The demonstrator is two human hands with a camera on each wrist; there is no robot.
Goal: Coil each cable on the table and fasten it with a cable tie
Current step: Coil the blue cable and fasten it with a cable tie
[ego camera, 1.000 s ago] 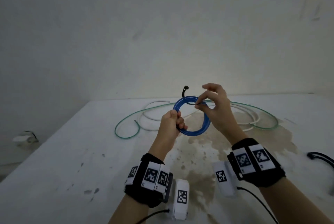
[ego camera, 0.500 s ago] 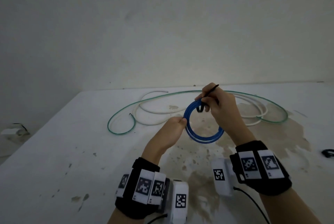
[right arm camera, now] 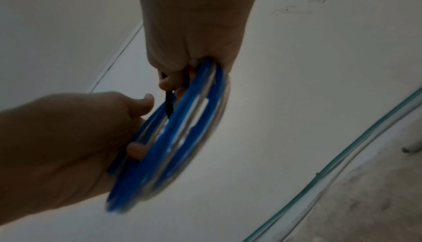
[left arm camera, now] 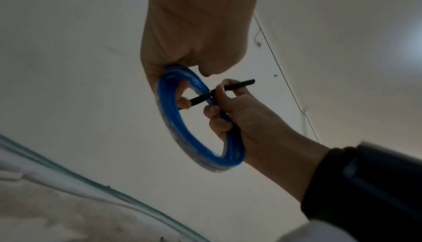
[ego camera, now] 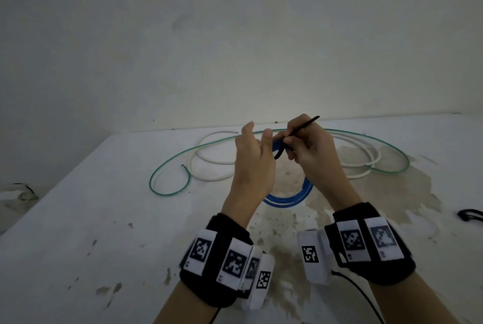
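— Where's the blue cable (ego camera: 287,197) now?

— Up off the tabletop (ego camera: 78,219), wound into a ring between both hands. The left hand (ego camera: 253,161) has its fingers curled round one side of the coil, though its upper fingers look half loose from here.

— And the right hand (ego camera: 311,152)?

— It grips the coil's other side and pinches a black cable tie (left arm camera: 222,91) that crosses the blue strands; the tie's free end sticks up past the knuckles.

— The other cables?

— A green cable (ego camera: 170,167) and a white cable (ego camera: 209,164) lie uncoiled on the tabletop behind the hands, overlapping. Something black (ego camera: 470,215) sits at the right edge; I can't tell what.
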